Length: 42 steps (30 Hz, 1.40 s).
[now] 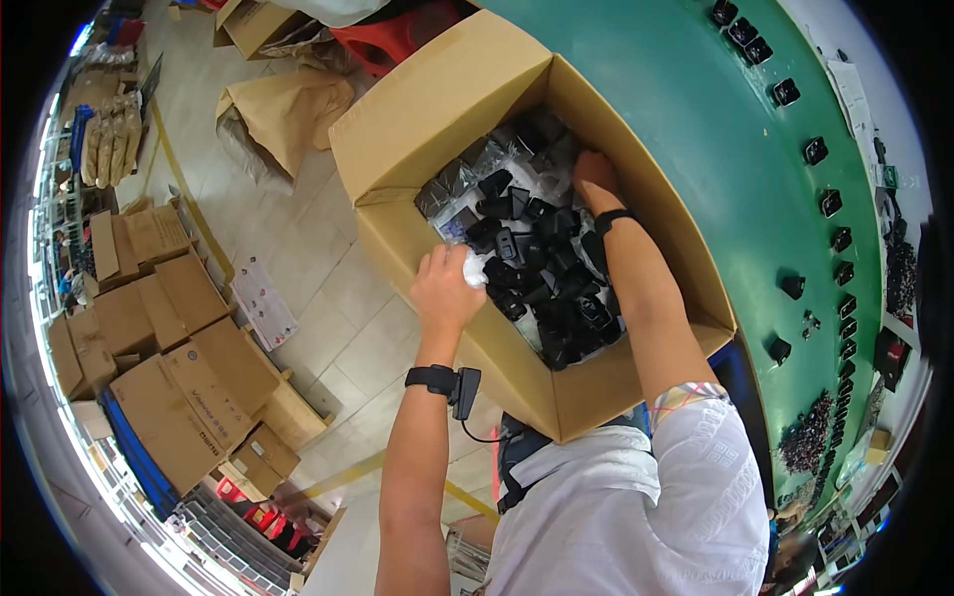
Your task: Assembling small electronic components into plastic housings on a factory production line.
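A deep cardboard box stands in front of me, with many black plastic parts heaped inside among clear plastic bags. My left hand is at the box's left edge, closed around a crumpled white piece that looks like thin plastic or tissue. Down inside the box, by its far right wall, is my right hand. Its fingers point toward the bags and black parts, and their tips are hidden. Each of my wrists wears a black band.
A green table runs along the right, bearing a curved row of small black parts and a dark pile of tiny pieces. On the tiled floor to the left are stacked cartons, a brown paper sack and a red stool.
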Each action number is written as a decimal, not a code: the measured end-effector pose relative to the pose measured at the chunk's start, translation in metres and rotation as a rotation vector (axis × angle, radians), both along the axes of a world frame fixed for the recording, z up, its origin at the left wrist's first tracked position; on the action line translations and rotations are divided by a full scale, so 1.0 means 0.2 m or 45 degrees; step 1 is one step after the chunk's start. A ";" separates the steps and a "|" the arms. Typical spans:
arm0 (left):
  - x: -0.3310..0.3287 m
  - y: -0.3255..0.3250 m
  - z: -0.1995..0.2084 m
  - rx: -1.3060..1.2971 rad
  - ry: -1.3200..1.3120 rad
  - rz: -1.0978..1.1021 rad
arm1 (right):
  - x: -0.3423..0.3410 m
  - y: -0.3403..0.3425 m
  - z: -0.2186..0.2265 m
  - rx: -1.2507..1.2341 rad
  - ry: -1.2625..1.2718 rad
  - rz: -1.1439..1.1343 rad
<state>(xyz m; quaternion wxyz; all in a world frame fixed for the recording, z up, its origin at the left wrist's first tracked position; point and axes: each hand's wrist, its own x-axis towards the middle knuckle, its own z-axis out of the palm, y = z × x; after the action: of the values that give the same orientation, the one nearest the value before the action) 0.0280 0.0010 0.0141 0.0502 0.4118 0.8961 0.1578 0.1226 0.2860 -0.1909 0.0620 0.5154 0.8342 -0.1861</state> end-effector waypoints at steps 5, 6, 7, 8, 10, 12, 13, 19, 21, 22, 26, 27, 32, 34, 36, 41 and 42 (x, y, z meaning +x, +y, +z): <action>0.00 -0.01 -0.01 -0.047 -0.021 0.010 | 0.03 -0.10 0.08 0.036 0.089 0.305; 0.00 -0.02 -0.01 -0.056 -0.030 0.022 | 0.05 -0.16 0.14 -0.176 0.111 0.519; -0.02 -0.03 -0.02 -0.056 -0.024 0.041 | 0.08 -0.24 0.22 -0.324 0.240 0.705; -0.02 -0.05 -0.03 -0.053 -0.013 0.049 | 0.11 -0.30 0.31 -0.478 0.360 0.886; -0.01 -0.06 0.00 -0.057 -0.003 0.051 | 0.13 -0.33 0.52 -0.958 0.479 0.992; -0.02 -0.03 0.00 0.006 0.019 0.014 | 0.10 -0.26 0.59 -0.490 0.417 0.904; -0.01 -0.03 0.00 0.010 0.014 0.007 | 0.07 -0.19 0.53 -0.339 0.376 0.805; -0.03 -0.05 0.00 -0.035 0.043 -0.013 | -0.26 -0.08 0.45 0.521 0.121 0.925; -0.02 -0.02 0.01 -0.112 0.011 0.000 | -0.30 -0.06 0.36 0.527 0.002 0.934; -0.01 -0.01 0.01 -0.106 0.019 -0.013 | -0.31 -0.04 0.30 0.529 -0.119 0.951; 0.00 -0.02 0.01 -0.094 0.011 0.006 | -0.38 -0.06 0.25 0.194 -0.168 0.758; 0.00 -0.03 0.01 -0.051 0.008 0.002 | -0.38 -0.08 0.23 0.158 -0.180 0.673; 0.02 -0.01 0.00 -0.047 -0.009 0.001 | -0.31 -0.03 0.09 0.053 -0.046 0.429; 0.00 0.00 0.00 -0.048 0.000 0.005 | -0.30 0.00 0.06 -0.062 0.002 0.252; 0.02 -0.01 0.00 -0.066 -0.021 0.033 | -0.25 -0.02 0.06 0.010 -0.166 0.535; -0.01 -0.02 -0.01 0.015 -0.011 0.024 | -0.18 -0.08 0.14 -0.065 0.731 0.228; -0.02 -0.02 -0.01 0.048 0.006 0.014 | -0.16 -0.10 0.15 -0.064 0.728 0.241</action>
<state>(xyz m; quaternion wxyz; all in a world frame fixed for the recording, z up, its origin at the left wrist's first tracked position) 0.0250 -0.0026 0.0122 0.0394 0.4079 0.8955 0.1737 0.0902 0.2654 -0.1613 -0.1457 0.3605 0.8573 -0.3375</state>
